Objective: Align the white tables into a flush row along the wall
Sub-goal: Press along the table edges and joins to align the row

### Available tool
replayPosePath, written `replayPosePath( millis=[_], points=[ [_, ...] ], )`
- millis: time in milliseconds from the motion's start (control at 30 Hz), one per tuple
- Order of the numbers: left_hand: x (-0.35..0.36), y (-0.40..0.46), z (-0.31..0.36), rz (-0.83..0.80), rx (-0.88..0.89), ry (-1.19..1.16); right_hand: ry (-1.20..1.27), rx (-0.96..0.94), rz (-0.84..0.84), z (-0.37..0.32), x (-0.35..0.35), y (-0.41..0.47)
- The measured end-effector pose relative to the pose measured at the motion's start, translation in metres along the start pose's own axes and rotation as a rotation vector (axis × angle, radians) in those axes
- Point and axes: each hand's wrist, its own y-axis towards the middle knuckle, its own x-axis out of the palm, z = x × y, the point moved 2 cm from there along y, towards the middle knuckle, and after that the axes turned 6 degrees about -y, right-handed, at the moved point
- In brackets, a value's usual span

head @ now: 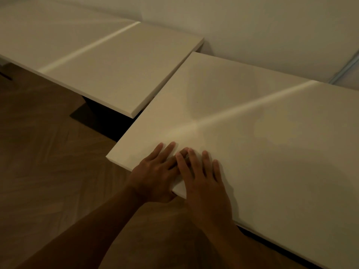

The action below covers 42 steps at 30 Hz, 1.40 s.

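Note:
Two white tables stand along the wall. The far table runs from the upper left, close to the wall. The near table sits further out from the wall, so its front edge is offset from the far one, and a dark gap shows between them. My left hand lies on the near table's front left corner area, fingers on top and thumb under the edge. My right hand rests flat on the tabletop beside it, fingers spread, fingertips touching the left hand.
A pale wall runs behind both tables. Wooden herringbone floor fills the lower left. A dark table base shows under the far table. A metal rail leans at the right by the wall.

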Motion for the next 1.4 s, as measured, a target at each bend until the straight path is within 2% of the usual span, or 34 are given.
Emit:
replayPosePath(
  millis=[233,333,400,467,500,533,600,700,833,1067,1400],
  points=[
    [-0.003,-0.003,0.001,-0.077,-0.060,-0.080,0.032,-0.045,-0.046,0.004,0.007,-0.005],
    [-0.016,-0.005,-0.004,-0.091,-0.086,-0.304,0.315,0.010,-0.040,0.013,-0.008,-0.011],
    [-0.023,-0.012,-0.004,0.003,-0.173,-0.575,0.498,0.114,-0.003,0.017,-0.015,-0.017],
    [-0.023,-0.025,-0.002,0.218,-0.366,-0.766,0.549,0.178,0.032,0.015,-0.017,-0.019],
    [-0.020,-0.030,-0.002,0.316,-0.479,-0.786,0.548,0.200,0.030,0.014,-0.016,-0.018],
    [-0.019,-0.034,-0.002,0.361,-0.572,-0.744,0.521,0.211,0.008,0.013,-0.013,-0.017],
    [-0.017,-0.034,-0.007,0.339,-0.652,-0.538,0.321,0.174,-0.029,0.008,-0.005,-0.012],
    [-0.022,-0.026,-0.025,0.345,-0.570,-0.279,0.009,0.129,-0.036,-0.010,0.010,0.000],
    [-0.015,-0.026,-0.044,0.358,-0.414,-0.106,-0.093,0.150,-0.015,-0.024,0.018,0.014],
    [-0.013,-0.021,-0.052,0.381,-0.410,-0.267,-0.150,0.142,-0.017,-0.022,0.016,0.025],
    [-0.015,0.003,-0.084,0.360,-0.414,-0.322,-0.148,0.171,-0.018,-0.019,0.017,0.062]
  ],
)
